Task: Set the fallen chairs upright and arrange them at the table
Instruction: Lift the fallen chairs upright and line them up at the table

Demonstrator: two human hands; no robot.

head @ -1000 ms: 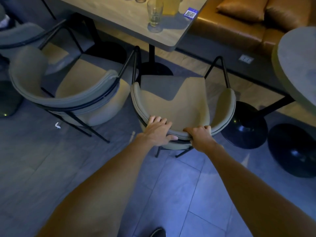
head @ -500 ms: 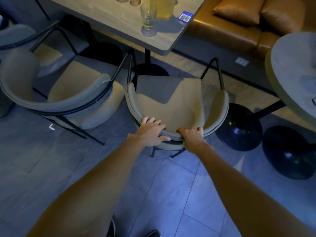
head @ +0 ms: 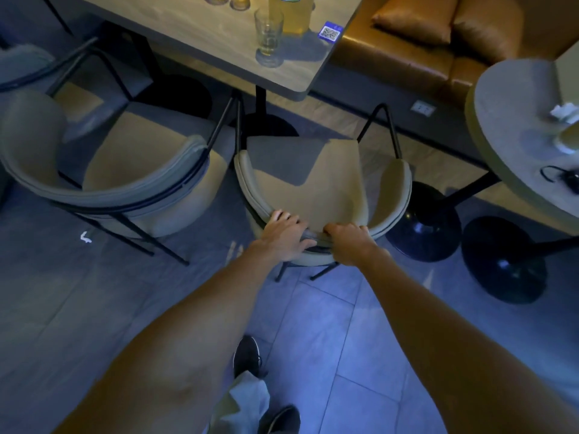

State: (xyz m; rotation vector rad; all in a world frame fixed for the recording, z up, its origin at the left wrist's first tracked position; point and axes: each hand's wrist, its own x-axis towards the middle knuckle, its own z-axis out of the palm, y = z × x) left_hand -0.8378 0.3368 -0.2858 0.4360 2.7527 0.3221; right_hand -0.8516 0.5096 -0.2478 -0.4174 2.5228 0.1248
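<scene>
A beige curved-back chair [head: 316,186] with black metal legs stands upright in front of me, its seat facing the wooden table [head: 219,36]. My left hand [head: 286,234] and my right hand [head: 351,242] both grip the top of its backrest, fingers curled over the rim. A second beige chair [head: 125,170] stands upright to its left, also at the table. Part of a third chair [head: 28,67] shows at the far left edge.
On the wooden table stand a drinking glass [head: 268,39], a yellow jug [head: 293,14] and a QR sticker [head: 329,32]. A round table [head: 507,120] with black pedestal bases [head: 504,258] is at the right, a brown sofa [head: 438,36] behind. My feet [head: 250,358] stand on grey tiles.
The chair has slid forward toward the table with both hands holding its backrest. I have stepped after it, and my feet now show at the bottom.
</scene>
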